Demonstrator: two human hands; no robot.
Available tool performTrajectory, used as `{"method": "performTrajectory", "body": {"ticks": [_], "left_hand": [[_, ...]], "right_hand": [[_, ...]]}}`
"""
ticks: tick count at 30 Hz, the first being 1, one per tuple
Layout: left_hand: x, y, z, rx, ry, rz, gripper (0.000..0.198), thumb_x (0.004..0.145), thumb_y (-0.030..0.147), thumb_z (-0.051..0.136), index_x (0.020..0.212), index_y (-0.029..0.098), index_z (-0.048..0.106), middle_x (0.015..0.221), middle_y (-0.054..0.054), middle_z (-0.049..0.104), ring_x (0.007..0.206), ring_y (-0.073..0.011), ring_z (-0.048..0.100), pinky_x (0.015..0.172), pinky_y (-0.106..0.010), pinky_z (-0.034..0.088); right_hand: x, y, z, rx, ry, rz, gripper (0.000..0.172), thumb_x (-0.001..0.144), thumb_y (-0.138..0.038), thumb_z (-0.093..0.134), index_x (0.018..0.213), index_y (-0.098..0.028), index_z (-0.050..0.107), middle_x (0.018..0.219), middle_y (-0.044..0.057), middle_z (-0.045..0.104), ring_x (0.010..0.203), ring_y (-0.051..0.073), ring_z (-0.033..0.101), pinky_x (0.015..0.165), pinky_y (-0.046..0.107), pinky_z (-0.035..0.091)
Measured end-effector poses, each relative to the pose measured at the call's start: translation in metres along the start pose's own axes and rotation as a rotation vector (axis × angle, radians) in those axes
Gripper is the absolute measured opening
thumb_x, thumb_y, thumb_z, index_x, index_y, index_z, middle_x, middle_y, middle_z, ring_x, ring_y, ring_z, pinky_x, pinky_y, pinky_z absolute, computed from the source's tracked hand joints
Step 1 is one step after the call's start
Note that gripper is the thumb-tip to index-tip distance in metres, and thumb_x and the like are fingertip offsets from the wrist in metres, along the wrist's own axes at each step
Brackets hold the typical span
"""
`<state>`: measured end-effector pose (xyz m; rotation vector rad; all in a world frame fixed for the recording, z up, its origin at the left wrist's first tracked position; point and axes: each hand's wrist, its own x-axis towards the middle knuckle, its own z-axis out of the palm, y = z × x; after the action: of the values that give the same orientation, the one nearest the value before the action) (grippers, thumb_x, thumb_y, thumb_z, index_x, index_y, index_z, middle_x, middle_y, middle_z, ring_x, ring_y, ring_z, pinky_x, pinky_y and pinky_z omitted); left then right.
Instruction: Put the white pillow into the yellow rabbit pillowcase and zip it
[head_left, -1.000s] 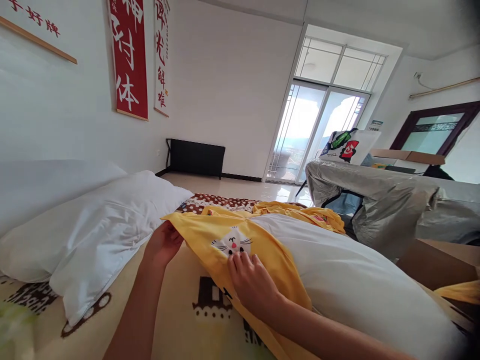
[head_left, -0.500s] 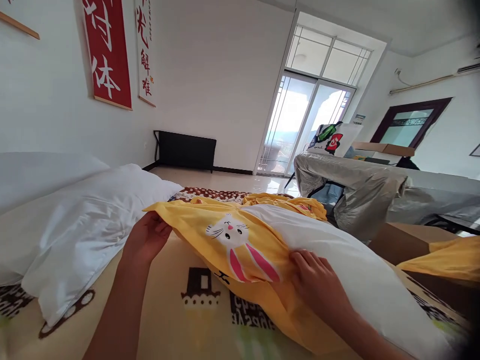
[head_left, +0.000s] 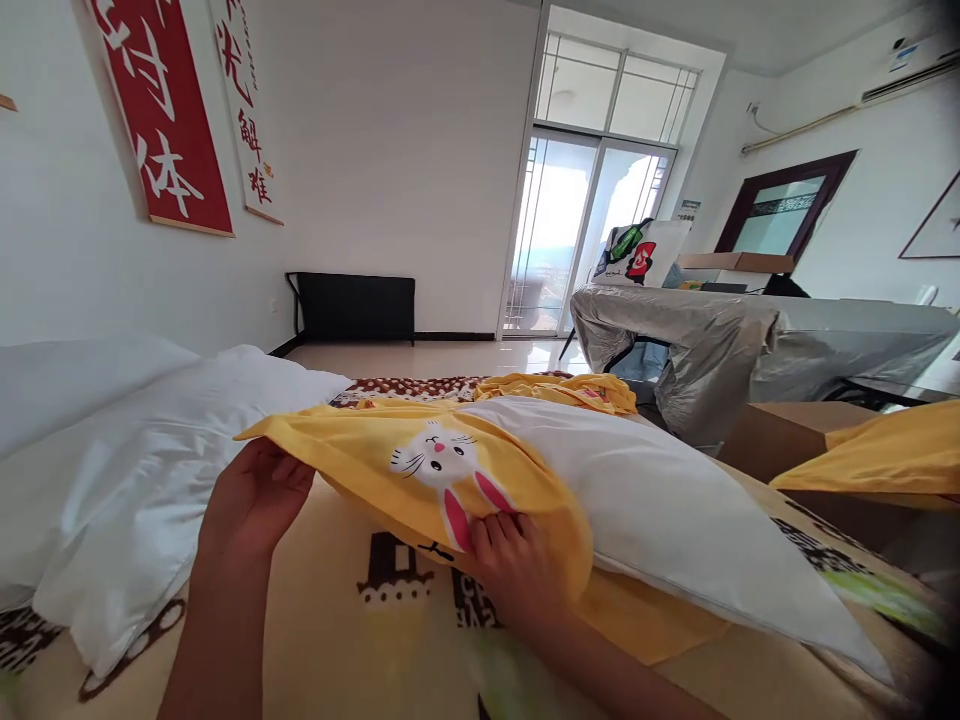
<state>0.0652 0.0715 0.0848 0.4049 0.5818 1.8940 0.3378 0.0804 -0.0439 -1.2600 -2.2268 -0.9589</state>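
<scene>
A yellow pillowcase (head_left: 352, 440) with a printed white rabbit lies across the bed, partly drawn over a white pillow (head_left: 660, 490). The pillow's right part sticks out bare. My left hand (head_left: 259, 490) pinches the pillowcase's left corner and keeps it raised off the bed; the fingertips are partly hidden under the cloth. On the rabbit's pink ears, my right hand (head_left: 514, 560) has its fingers curled into the fabric near the lower edge. A loose yellow flap of the case spreads below the pillow.
Other white pillows (head_left: 150, 450) lie at left on the patterned bed sheet (head_left: 315, 620). More yellow cloth (head_left: 562, 390) is bunched at the bed's far edge. At right, yellow fabric (head_left: 885, 450) hangs over a cardboard box (head_left: 772, 440), before a plastic-covered table (head_left: 690, 330).
My right hand has moved left, from the pillowcase's opening edge to the rabbit's ears. My left hand still holds the corner, now further left and lower in view. The view has shifted.
</scene>
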Motion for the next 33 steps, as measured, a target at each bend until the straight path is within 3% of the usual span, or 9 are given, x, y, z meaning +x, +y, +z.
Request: {"method": "performTrajectory", "body": {"ticks": [4, 13, 16, 20, 24, 26, 28, 31, 33], "left_hand": [[0.011, -0.001, -0.007, -0.05, 0.058, -0.031, 0.022, 0.083, 0.004, 0.037, 0.068, 0.016, 0.046, 0.051, 0.007, 0.036, 0.034, -0.0055, 0.032, 0.035, -0.019, 0.028], [0.012, -0.005, -0.009, -0.03, -0.079, -0.022, 0.021, 0.078, 0.002, 0.041, 0.064, 0.016, 0.048, 0.054, 0.004, 0.041, 0.038, -0.0056, 0.032, 0.039, -0.018, 0.032], [0.01, -0.005, -0.008, 0.009, -0.119, 0.0, 0.018, 0.078, 0.003, 0.043, 0.067, 0.015, 0.052, 0.069, -0.001, 0.054, 0.042, -0.005, 0.034, 0.043, -0.018, 0.039], [0.008, -0.003, -0.007, 0.037, -0.151, -0.008, 0.018, 0.077, 0.005, 0.045, 0.064, 0.015, 0.051, 0.073, -0.002, 0.055, 0.042, -0.0048, 0.033, 0.043, -0.019, 0.042], [0.005, -0.002, -0.005, 0.038, -0.156, -0.001, 0.019, 0.075, 0.003, 0.044, 0.062, 0.016, 0.05, 0.073, -0.002, 0.056, 0.042, -0.0049, 0.032, 0.042, -0.018, 0.041], [0.003, -0.002, -0.003, 0.047, -0.15, 0.008, 0.02, 0.076, 0.003, 0.042, 0.062, 0.015, 0.05, 0.074, -0.002, 0.057, 0.042, -0.0042, 0.031, 0.042, -0.018, 0.042], [0.001, -0.002, -0.001, 0.047, -0.137, 0.022, 0.022, 0.079, 0.004, 0.042, 0.062, 0.015, 0.05, 0.074, -0.002, 0.057, 0.041, -0.0038, 0.031, 0.044, -0.019, 0.043], [-0.001, -0.003, 0.002, -0.002, -0.091, 0.01, 0.024, 0.082, 0.005, 0.041, 0.062, 0.016, 0.049, 0.069, -0.001, 0.056, 0.04, -0.0039, 0.033, 0.045, -0.02, 0.046], [-0.001, -0.005, 0.003, -0.043, -0.051, -0.041, 0.025, 0.083, 0.004, 0.039, 0.063, 0.016, 0.048, 0.061, 0.001, 0.051, 0.038, -0.004, 0.032, 0.043, -0.02, 0.046]], "right_hand": [[-0.016, 0.025, -0.006, -0.023, -0.18, 0.016, 0.015, 0.072, -0.002, 0.057, 0.07, -0.016, 0.058, 0.059, 0.005, 0.063, 0.056, 0.019, 0.059, 0.059, 0.031, 0.034], [0.004, 0.09, -0.083, -0.117, -0.417, 0.208, 0.019, 0.077, -0.005, 0.05, 0.068, -0.019, 0.06, 0.059, 0.005, 0.065, 0.051, 0.019, 0.06, 0.05, 0.028, 0.024], [0.004, 0.087, -0.086, -0.147, -0.354, 0.192, 0.022, 0.075, -0.002, 0.048, 0.074, -0.02, 0.06, 0.059, 0.004, 0.064, 0.049, 0.018, 0.058, 0.051, 0.03, 0.025], [0.005, 0.055, -0.1, -0.087, -0.097, 0.039, 0.02, 0.074, -0.007, 0.052, 0.087, -0.021, 0.06, 0.069, 0.006, 0.064, 0.061, 0.02, 0.058, 0.061, 0.034, 0.032], [0.044, 0.033, -0.12, 0.048, 0.083, -0.001, 0.023, 0.086, -0.026, 0.051, 0.107, -0.018, 0.057, 0.085, 0.009, 0.065, 0.078, 0.022, 0.058, 0.072, 0.034, 0.036], [0.073, 0.046, -0.112, 0.101, 0.082, 0.087, 0.027, 0.091, -0.033, 0.047, 0.11, -0.017, 0.056, 0.094, 0.01, 0.066, 0.085, 0.022, 0.057, 0.074, 0.034, 0.037], [0.096, 0.073, -0.087, 0.204, -0.037, 0.25, 0.03, 0.092, -0.038, 0.045, 0.109, -0.016, 0.058, 0.097, 0.01, 0.064, 0.086, 0.021, 0.056, 0.071, 0.032, 0.037], [0.101, 0.124, -0.033, 0.649, -0.508, 0.44, 0.04, 0.088, -0.053, 0.048, 0.083, -0.015, 0.061, 0.071, 0.004, 0.059, 0.065, 0.014, 0.05, 0.059, 0.026, 0.034], [0.086, 0.148, -0.004, 0.932, -0.695, 0.523, 0.053, 0.084, -0.065, 0.044, 0.077, -0.014, 0.059, 0.06, -0.001, 0.05, 0.054, 0.01, 0.041, 0.052, 0.024, 0.032]]}}
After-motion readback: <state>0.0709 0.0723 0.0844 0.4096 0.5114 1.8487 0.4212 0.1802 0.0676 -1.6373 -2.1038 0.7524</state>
